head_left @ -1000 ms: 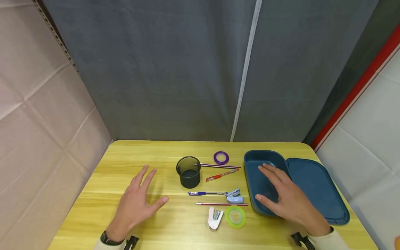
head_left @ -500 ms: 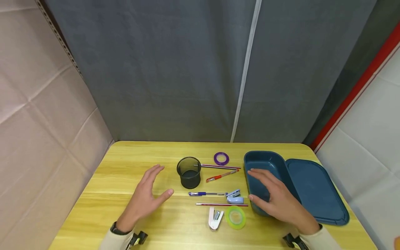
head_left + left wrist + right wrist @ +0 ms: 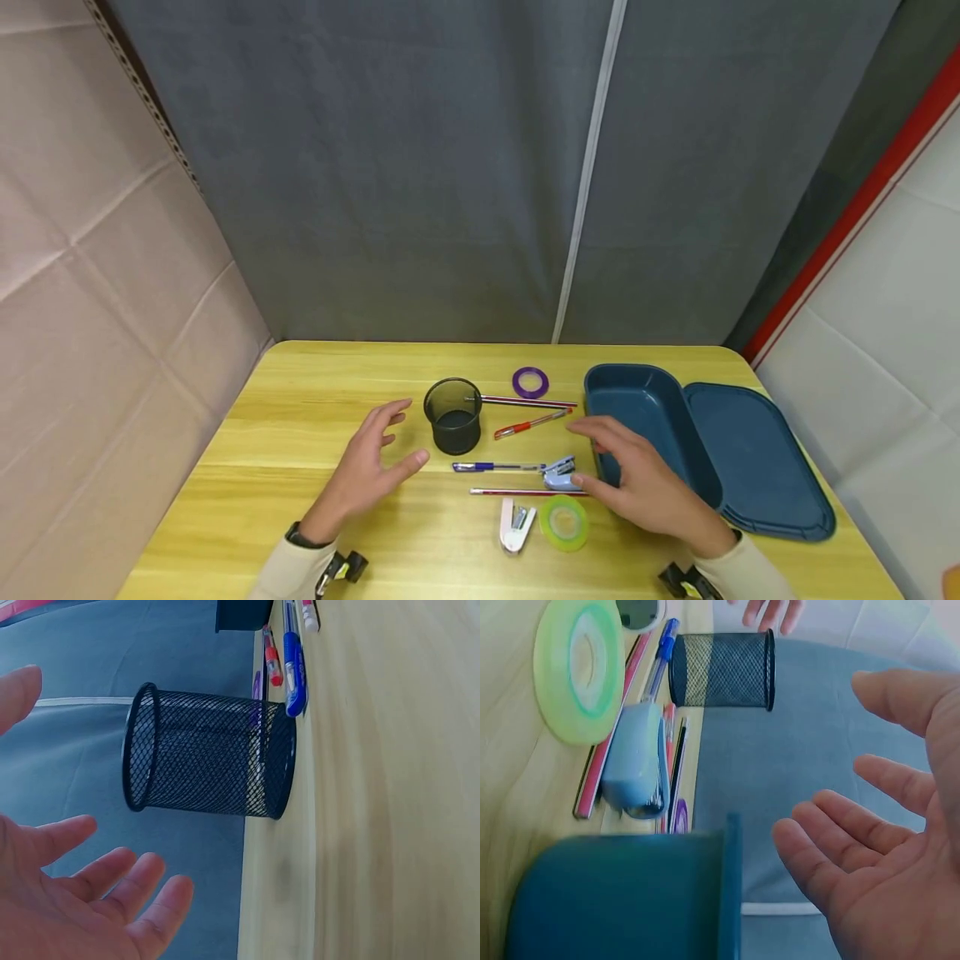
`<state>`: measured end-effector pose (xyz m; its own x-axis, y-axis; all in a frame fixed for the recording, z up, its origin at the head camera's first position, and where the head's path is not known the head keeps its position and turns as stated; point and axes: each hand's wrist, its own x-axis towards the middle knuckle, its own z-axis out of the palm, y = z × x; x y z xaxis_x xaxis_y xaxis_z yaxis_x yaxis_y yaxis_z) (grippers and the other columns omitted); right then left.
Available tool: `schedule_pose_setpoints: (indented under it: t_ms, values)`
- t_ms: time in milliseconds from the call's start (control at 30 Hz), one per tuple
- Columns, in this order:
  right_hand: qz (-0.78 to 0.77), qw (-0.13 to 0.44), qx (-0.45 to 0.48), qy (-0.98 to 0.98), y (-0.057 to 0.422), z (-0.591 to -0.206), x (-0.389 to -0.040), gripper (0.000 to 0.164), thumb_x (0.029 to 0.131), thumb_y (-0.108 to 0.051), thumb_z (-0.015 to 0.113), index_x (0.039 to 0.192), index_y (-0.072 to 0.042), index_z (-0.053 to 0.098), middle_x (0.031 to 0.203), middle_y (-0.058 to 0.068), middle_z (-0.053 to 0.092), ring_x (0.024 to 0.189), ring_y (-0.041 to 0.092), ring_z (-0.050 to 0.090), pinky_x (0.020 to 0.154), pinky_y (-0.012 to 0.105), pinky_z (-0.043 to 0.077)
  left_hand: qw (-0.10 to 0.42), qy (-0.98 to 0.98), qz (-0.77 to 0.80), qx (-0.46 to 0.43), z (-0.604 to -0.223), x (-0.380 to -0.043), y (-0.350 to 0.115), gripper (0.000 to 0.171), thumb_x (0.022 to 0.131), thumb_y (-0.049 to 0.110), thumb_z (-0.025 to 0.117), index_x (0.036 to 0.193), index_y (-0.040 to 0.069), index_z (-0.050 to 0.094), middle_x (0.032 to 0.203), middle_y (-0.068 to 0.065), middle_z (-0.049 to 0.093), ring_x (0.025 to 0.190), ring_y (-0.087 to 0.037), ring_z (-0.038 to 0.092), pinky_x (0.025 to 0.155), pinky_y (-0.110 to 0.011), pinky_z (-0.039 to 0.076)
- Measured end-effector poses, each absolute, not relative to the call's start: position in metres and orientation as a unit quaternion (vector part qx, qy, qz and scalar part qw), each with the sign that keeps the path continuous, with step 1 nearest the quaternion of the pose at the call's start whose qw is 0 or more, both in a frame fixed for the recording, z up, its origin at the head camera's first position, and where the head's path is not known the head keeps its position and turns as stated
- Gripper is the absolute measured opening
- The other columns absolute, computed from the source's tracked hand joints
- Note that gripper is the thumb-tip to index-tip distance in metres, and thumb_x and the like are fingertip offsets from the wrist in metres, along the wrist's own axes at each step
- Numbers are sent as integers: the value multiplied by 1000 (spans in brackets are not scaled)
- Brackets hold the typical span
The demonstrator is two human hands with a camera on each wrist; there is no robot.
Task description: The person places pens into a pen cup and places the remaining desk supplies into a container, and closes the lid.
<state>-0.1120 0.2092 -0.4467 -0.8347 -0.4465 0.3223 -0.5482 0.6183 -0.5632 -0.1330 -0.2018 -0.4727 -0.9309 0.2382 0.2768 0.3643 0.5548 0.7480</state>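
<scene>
My left hand [image 3: 363, 475] hovers over the table, fingers loosely spread and holding nothing, just left of a black mesh pen cup [image 3: 456, 432]. In the left wrist view the cup [image 3: 206, 754] stands beyond the fingertips. My right hand [image 3: 637, 483] is also bare, its fingers relaxed above the near left edge of a blue box [image 3: 678, 433]. Its thumb overlaps a light blue stapler [image 3: 557, 481] in the head view. Near that stapler lie a blue pen [image 3: 487, 467], a red pencil [image 3: 517, 492], a white stapler [image 3: 513, 537] and a green tape roll [image 3: 548, 523].
A blue lid [image 3: 761, 458] lies against the box's right side. Toward the back are a purple tape roll [image 3: 517, 383], dark pencils [image 3: 528, 402] and a red pen [image 3: 517, 429]. A grey curtain [image 3: 420, 183] hangs behind the wooden table [image 3: 247, 467], with pale cloth walls on both sides.
Both hands have moved inward: the left to the right, closer to the pen cup, and the right leftward from over the box to its left edge. The objects stay in place.
</scene>
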Motion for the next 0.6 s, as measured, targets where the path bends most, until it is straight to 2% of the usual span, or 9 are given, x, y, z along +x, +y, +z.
schedule_pose_setpoints:
  t_ms: [233,467,600]
  values:
    - [375,46,287,-880,196,-447,-114,56,94,-21,82,145,-26,59,143,-3,62,127,23,64,95,41,63,71,-874,-450,-171,-476,-139,-196,74,95,33,79,158,13,44,156,-16,49,139,-43,54,105,-60,54]
    - [385,19,289,-877,185,-452,-116,47,99,-35,76,143,-24,62,142,-2,63,126,20,64,94,39,63,56,-870,-465,-154,-477,-144,-190,79,95,35,80,159,11,42,158,-17,47,142,-43,52,108,-60,53]
    - [385,14,296,-874,179,-455,-117,44,100,-33,75,141,-22,63,140,1,65,122,20,66,92,37,63,43,-866,-478,-142,-478,-147,-187,80,95,39,80,159,11,42,158,-17,46,142,-44,50,109,-59,52]
